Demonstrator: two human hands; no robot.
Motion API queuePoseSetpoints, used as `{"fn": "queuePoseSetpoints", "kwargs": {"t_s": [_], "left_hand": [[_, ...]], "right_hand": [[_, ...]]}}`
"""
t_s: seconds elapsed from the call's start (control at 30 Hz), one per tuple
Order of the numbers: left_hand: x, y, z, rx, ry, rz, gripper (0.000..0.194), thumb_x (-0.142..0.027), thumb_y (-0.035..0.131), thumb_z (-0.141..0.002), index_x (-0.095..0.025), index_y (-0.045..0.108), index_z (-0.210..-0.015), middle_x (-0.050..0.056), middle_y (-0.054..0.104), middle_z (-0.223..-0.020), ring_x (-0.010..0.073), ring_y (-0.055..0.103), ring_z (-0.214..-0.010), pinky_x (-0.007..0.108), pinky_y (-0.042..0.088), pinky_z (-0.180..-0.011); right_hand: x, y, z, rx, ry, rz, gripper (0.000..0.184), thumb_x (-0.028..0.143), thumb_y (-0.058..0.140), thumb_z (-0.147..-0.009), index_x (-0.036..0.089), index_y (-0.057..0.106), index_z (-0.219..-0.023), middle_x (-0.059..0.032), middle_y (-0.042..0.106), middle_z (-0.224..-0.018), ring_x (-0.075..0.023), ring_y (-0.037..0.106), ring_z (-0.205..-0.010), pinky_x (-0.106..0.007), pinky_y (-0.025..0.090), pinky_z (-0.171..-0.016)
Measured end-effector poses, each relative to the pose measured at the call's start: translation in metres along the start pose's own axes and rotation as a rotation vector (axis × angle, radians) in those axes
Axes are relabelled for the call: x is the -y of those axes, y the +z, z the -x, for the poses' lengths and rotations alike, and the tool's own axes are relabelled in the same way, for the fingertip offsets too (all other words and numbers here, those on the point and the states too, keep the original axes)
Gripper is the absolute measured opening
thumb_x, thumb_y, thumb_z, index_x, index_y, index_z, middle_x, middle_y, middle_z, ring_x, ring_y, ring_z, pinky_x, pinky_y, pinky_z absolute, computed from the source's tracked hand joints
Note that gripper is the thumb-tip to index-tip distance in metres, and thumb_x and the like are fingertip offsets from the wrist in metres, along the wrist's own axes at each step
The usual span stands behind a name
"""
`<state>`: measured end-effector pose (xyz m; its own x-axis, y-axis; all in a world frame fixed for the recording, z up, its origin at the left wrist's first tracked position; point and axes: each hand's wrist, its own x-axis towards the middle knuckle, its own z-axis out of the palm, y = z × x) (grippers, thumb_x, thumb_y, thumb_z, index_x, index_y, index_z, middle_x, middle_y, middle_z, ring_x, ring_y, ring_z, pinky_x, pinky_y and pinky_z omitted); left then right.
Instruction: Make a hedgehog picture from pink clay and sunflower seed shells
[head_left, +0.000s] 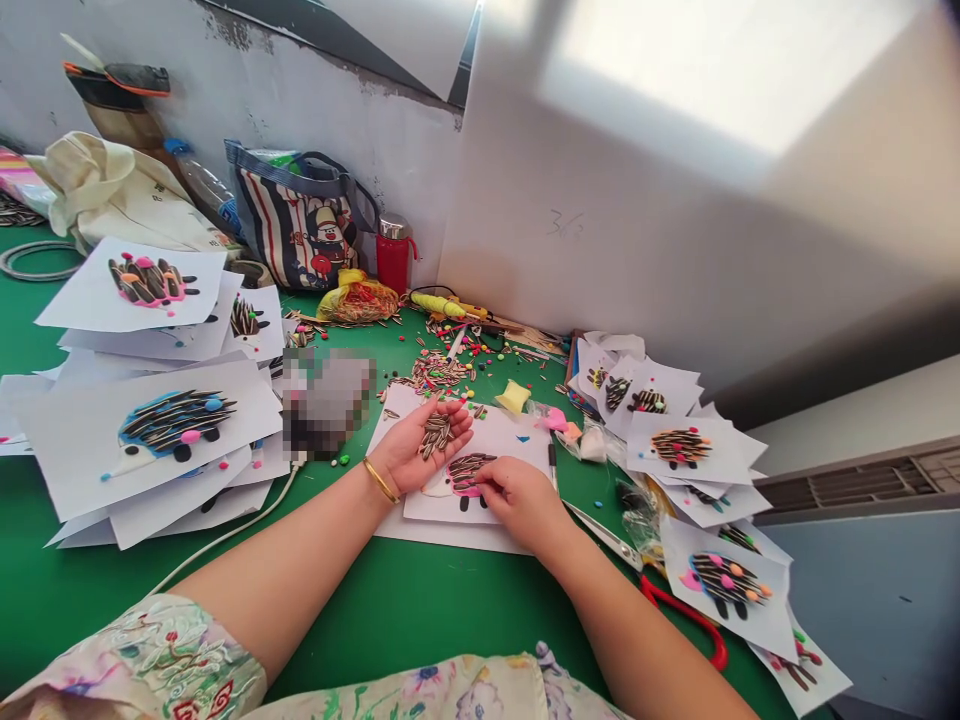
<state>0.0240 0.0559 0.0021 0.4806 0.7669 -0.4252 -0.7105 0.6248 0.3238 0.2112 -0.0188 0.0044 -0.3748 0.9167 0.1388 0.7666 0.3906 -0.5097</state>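
Observation:
My left hand [420, 445], palm up and cupped, holds a small heap of striped sunflower seeds [436, 436]. Under it lies a white paper card [427, 508] with a hedgehog [469, 474] made of pink clay and rows of seeds, with dark feet below. My right hand [525, 505] is at the hedgehog's right side, thumb and forefinger pinched together at the seeds; what is between those fingertips is hidden. The card rests on a larger white sheet [517, 428].
Stacks of finished-looking hedgehog cards stand at left [82, 420] and right [645, 425]. Red-handled scissors [682, 610] lie by my right forearm. Loose seeds [439, 370], clay balls, a yellow clay lump [514, 396], a red flask [394, 255] and a striped bag [281, 225] are behind.

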Motion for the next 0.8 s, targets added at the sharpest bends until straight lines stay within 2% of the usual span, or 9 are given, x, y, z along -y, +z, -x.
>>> {"fn": "queuePoseSetpoints", "kwargs": {"t_s": [0.43, 0.8], "left_hand": [[0.0001, 0.0007, 0.0011, 0.010, -0.003, 0.001, 0.024, -0.027, 0.050, -0.096, -0.010, 0.066, -0.092, 0.011, 0.069, -0.088, 0.0180, 0.070, -0.085, 0.036, 0.057, -0.088], [-0.0004, -0.0010, -0.0001, 0.017, -0.012, 0.010, 0.027, -0.030, 0.049, -0.096, -0.010, 0.066, -0.091, 0.011, 0.070, -0.088, 0.0183, 0.070, -0.086, 0.036, 0.057, -0.089]], "right_hand": [[-0.0020, 0.0056, 0.0034, -0.034, -0.118, 0.145, 0.015, 0.017, 0.059, -0.089, 0.020, 0.071, -0.098, -0.0067, 0.071, -0.096, -0.0208, 0.064, -0.092, -0.031, 0.050, -0.083], [-0.0011, 0.0092, -0.0019, -0.027, -0.174, 0.285, 0.017, 0.019, 0.059, -0.089, 0.022, 0.075, -0.093, -0.0064, 0.069, -0.083, -0.0189, 0.062, -0.081, -0.028, 0.047, -0.071]]}}
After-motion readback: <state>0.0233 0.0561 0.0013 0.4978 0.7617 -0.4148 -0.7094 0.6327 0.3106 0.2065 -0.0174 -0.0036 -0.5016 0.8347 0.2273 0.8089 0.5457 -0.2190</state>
